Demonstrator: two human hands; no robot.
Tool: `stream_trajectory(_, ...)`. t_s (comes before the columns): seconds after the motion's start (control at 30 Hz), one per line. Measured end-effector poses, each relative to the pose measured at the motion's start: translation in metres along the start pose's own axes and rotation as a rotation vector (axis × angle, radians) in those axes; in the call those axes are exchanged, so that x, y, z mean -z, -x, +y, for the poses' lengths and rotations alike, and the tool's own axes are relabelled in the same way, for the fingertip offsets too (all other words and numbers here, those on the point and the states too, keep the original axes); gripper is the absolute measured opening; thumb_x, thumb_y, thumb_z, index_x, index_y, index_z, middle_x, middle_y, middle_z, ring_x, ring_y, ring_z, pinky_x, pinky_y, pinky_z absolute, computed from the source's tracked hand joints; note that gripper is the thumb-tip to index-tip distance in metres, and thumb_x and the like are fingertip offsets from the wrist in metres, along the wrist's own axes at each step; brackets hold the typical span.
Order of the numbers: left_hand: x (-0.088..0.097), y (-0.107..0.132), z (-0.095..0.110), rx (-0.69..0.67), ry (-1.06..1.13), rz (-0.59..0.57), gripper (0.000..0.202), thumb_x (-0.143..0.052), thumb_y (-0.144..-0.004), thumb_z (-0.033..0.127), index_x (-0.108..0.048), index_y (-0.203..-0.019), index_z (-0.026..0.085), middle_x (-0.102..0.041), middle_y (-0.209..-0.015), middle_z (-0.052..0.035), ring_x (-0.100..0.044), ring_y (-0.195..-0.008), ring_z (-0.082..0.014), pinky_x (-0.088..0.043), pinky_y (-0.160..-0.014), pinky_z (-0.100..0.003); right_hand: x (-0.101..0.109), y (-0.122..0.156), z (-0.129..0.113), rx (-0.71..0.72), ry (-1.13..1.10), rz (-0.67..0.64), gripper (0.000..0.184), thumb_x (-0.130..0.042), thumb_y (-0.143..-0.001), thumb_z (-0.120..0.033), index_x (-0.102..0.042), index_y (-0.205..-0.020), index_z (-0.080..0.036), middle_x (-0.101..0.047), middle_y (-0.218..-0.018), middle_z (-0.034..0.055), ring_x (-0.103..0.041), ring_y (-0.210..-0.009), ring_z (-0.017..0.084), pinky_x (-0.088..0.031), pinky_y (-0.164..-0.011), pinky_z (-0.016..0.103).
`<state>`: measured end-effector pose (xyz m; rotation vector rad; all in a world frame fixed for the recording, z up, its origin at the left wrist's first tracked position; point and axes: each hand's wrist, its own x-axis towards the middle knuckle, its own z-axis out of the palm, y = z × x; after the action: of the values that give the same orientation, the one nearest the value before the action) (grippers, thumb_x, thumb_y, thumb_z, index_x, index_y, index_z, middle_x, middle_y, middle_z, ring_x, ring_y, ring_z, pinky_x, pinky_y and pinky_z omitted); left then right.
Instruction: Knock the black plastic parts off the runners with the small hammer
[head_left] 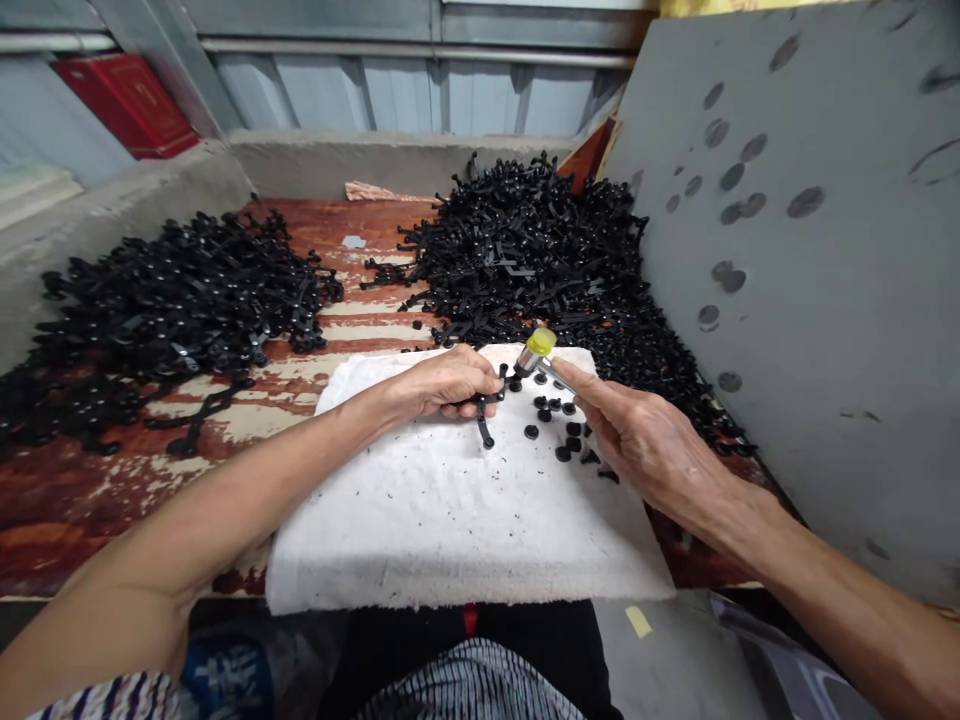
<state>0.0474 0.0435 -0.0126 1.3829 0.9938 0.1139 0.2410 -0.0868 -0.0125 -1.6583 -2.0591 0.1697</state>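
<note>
My left hand (459, 383) is closed on a black jointed linkage part (486, 425), one arm of which hangs down over the white cloth (420, 530). In my right hand (626, 425) is a small mallet (538, 350) with a yellow face and a metal head. The mallet's dark lower end is close to the black part at my left fingertips; whether they touch I cannot tell. Several small round black caps (532, 432) lie on the cloth between my hands and under my right hand.
A heap of black linkage parts (195, 290) covers the left of the worn red-brown table (360, 225). A bigger heap (525, 250) rises behind the cloth and runs down the right side. A grey spotted panel (810, 280) bounds the right; a low concrete ledge (375, 165) bounds the back.
</note>
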Motion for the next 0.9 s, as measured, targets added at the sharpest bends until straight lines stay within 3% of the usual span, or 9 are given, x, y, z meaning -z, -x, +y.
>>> stream_trajectory(0.13,0.002,-0.002,-0.002,-0.019,0.037,-0.021,0.021,-0.059,-0.077,0.012,-0.055,-0.057,0.014,-0.06,-0.051,-0.0035,-0.041,-0.031,-0.005,-0.019,-0.03,-0.018,0.001,0.003,-0.011,0.035,-0.022,0.261,0.052,-0.036,-0.094,-0.017,-0.048,-0.144,-0.018,-0.066,-0.088,0.0091,-0.058,-0.068,0.018,-0.051,-0.068,0.033)
stream_trajectory(0.23,0.001,-0.001,-0.001,-0.026,0.007,-0.002,0.02,-0.058,-0.078,0.012,-0.056,-0.058,0.013,-0.061,-0.052,-0.0035,-0.041,-0.031,-0.0045,-0.019,-0.029,-0.018,0.0,0.003,-0.011,0.014,0.115,0.119,0.053,-0.038,-0.089,-0.016,-0.055,-0.139,-0.018,-0.058,-0.07,0.0049,-0.047,-0.05,0.015,-0.043,-0.05,0.028)
stream_trajectory(0.3,-0.001,0.0,0.0,-0.018,-0.016,0.017,0.021,-0.056,-0.079,0.011,-0.056,-0.058,0.013,-0.06,-0.052,-0.0033,-0.039,-0.03,-0.0041,-0.019,-0.029,-0.018,-0.001,0.003,-0.009,0.013,0.149,0.027,0.052,-0.038,-0.088,-0.017,-0.058,-0.136,-0.018,-0.056,-0.068,0.0043,-0.045,-0.048,0.015,-0.04,-0.048,0.027)
stream_trajectory(0.43,-0.003,0.001,0.0,-0.028,-0.027,0.001,0.025,-0.055,-0.08,0.012,-0.052,-0.055,0.014,-0.06,-0.05,-0.0032,-0.037,-0.029,-0.0039,-0.018,-0.029,-0.019,-0.004,0.005,-0.008,-0.025,0.063,0.162,0.053,-0.035,-0.091,-0.018,-0.052,-0.141,-0.018,-0.061,-0.08,0.0077,-0.054,-0.061,0.017,-0.046,-0.057,0.029)
stream_trajectory(0.57,-0.001,-0.001,-0.001,-0.046,-0.093,0.012,0.022,-0.055,-0.081,0.013,-0.054,-0.059,0.015,-0.061,-0.054,-0.0027,-0.039,-0.03,-0.0043,-0.02,-0.03,-0.019,-0.006,0.007,-0.007,-0.044,0.09,0.026,0.053,-0.038,-0.087,-0.018,-0.057,-0.137,-0.02,-0.06,-0.07,0.0043,-0.047,-0.05,0.015,-0.043,-0.05,0.029)
stream_trajectory(0.73,-0.002,0.006,0.0,-0.169,-0.201,-0.059,0.023,-0.054,-0.085,0.018,-0.054,-0.062,0.016,-0.062,-0.057,-0.0028,-0.041,-0.034,-0.0042,-0.024,-0.034,-0.02,-0.002,-0.005,-0.01,-0.18,-0.243,0.136,0.042,-0.043,-0.092,-0.029,-0.059,-0.129,-0.018,-0.063,-0.076,0.0025,-0.054,-0.059,0.014,-0.046,-0.058,0.028)
stream_trajectory(0.9,-0.018,0.028,0.012,-0.311,-0.429,-0.219,0.025,-0.051,-0.083,0.014,-0.054,-0.058,0.015,-0.058,-0.054,0.001,-0.042,-0.042,-0.0053,-0.031,-0.043,-0.019,-0.002,-0.022,-0.01,-0.233,-0.524,-0.026,0.022,-0.06,-0.08,-0.033,-0.067,-0.09,-0.015,-0.061,-0.073,0.0012,-0.052,-0.062,0.012,-0.04,-0.054,0.024)
